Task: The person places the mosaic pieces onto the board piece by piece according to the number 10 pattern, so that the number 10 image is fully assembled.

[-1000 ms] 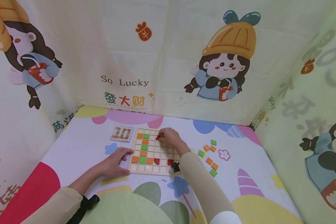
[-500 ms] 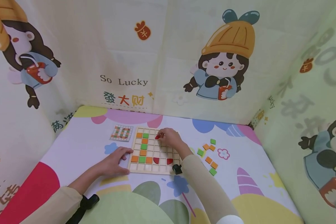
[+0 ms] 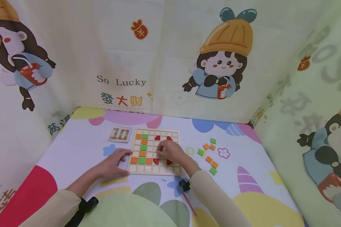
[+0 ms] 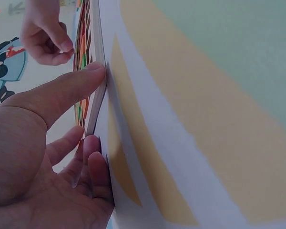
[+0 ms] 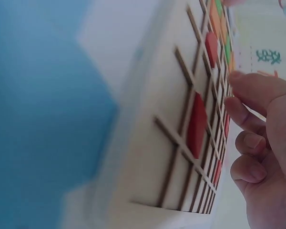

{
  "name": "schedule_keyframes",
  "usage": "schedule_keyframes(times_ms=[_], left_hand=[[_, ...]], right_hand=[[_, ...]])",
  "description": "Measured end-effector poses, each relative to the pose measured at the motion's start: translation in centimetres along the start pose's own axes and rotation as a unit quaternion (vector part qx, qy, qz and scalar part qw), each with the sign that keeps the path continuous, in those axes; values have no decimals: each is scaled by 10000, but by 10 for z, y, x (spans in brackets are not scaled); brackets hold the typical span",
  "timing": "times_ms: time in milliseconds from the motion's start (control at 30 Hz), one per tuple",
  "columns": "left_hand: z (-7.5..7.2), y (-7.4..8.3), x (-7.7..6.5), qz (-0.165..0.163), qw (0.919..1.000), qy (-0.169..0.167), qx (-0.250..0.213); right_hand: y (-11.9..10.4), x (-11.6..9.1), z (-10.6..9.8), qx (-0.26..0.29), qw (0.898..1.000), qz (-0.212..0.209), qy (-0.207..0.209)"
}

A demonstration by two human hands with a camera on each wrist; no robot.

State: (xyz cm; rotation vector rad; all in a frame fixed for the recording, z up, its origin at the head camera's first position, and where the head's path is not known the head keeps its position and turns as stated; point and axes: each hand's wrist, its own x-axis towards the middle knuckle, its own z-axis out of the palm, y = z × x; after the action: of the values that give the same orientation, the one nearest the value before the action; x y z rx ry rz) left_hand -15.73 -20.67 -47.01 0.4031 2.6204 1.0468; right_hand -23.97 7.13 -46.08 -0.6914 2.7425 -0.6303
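In the head view a wooden grid board (image 3: 156, 171) lies on the table, with orange tiles (image 3: 138, 136), green tiles (image 3: 143, 147) and several rounded red tiles (image 3: 157, 138) in its squares. My left hand (image 3: 113, 164) rests at the board's left side; the left wrist view shows its thumb and fingertips touching the edge. Over the board's middle is my right hand (image 3: 171, 151), covering some squares. Its fingers (image 5: 252, 143) are loosely curled, with no tile visible between thumb and forefinger in the right wrist view.
A small printed pattern card (image 3: 120, 134) lies behind the board's left corner. To the right are loose orange tiles (image 3: 208, 160) and green tiles (image 3: 213, 171). Patterned cloth walls (image 3: 159, 63) stand around the table.
My right hand has left the red tile in a back row and come nearer, over the board's middle. Red tiles once under the hand now show. My left hand stays at the edge.
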Motion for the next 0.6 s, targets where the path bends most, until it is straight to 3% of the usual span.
schedule_keyframes(times_ms=[500,600], left_hand=[[-2,-3,1,79,10000,-32,2],[-1,-6,3,250,9997,-39,-41]], right_hand=[[-6,-23,11,-204,9992,-335,-125],[-3,-24,13,-209,9991,-372,-84]])
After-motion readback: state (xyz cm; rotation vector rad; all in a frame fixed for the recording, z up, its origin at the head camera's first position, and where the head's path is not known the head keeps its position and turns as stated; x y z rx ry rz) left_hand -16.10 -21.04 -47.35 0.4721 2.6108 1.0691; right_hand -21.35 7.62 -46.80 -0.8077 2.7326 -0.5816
